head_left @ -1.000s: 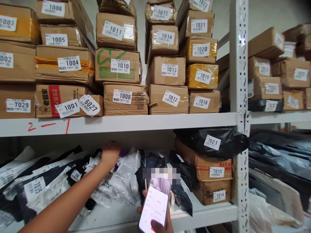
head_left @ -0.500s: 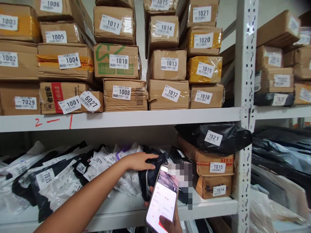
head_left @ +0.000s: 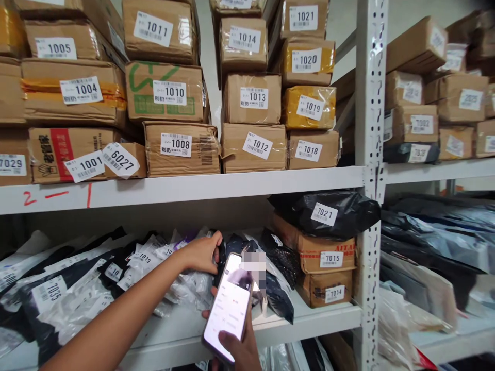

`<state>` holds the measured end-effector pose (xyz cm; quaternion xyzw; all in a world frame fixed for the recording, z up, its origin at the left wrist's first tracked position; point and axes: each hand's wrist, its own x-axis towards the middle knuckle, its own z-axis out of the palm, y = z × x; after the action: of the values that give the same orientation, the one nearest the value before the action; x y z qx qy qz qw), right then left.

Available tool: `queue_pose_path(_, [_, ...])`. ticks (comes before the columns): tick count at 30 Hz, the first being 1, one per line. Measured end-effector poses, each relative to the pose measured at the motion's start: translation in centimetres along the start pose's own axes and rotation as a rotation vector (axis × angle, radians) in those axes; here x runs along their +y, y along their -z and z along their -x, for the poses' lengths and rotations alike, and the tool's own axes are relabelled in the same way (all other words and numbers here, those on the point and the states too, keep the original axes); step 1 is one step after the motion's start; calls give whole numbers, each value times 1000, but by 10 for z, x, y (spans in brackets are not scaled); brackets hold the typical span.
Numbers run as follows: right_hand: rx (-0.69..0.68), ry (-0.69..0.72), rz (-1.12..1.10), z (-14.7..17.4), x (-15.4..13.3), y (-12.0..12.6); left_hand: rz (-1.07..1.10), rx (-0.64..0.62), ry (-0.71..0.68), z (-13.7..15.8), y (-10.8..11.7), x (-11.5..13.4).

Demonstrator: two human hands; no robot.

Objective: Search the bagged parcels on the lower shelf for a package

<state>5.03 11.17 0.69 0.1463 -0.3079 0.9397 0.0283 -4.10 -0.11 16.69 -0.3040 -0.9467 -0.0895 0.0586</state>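
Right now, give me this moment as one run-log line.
left hand: on bagged parcels, lower shelf | right hand: holds phone, screen lit | black bag 7021 on box 7015

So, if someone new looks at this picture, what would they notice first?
Probably the stacked cardboard boxes on the upper shelf, each with a white numbered label. Next, the lit phone held in the right hand at the bottom centre. Just above it, the left hand rests on the soft plastic parcels lined up on the lower shelf, left of a black bag labelled 7021.
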Motion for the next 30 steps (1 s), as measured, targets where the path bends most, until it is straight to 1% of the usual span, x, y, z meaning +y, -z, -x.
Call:
queue_pose_path(1, [16,-2,0,-2,4,-5,-4,40,9,1,-2,-1])
queue_pose_path(3, [55,35,-16,-6,12,-10,-27,75,-3,4,-6,-4])
queue_pose_path(7, [104,86,-1,-9,23,-8,-32,134,-32,12,-13,-11])
queue_pose_path(11, [106,77,8,-9,20,-4,19,213,14,19,-19,-17])
queue_pose_path(17, [132,82,12,-10,14,-4,-9,302,115,22,-29,-15])
queue_pose_path(19, [144,80,6,-11,15,-3,-10,313,108,21,-31,-16])
queue_pose_path(25, [159,76,7,-11,16,-1,-3,286,7,20,-33,-26])
queue_pose_path(28, [153,86,18,-11,14,0,42,293,-7,21,-33,-28])
queue_pose_path(30, [131,81,22,-11,11,0,123,294,4,22,-30,-25])
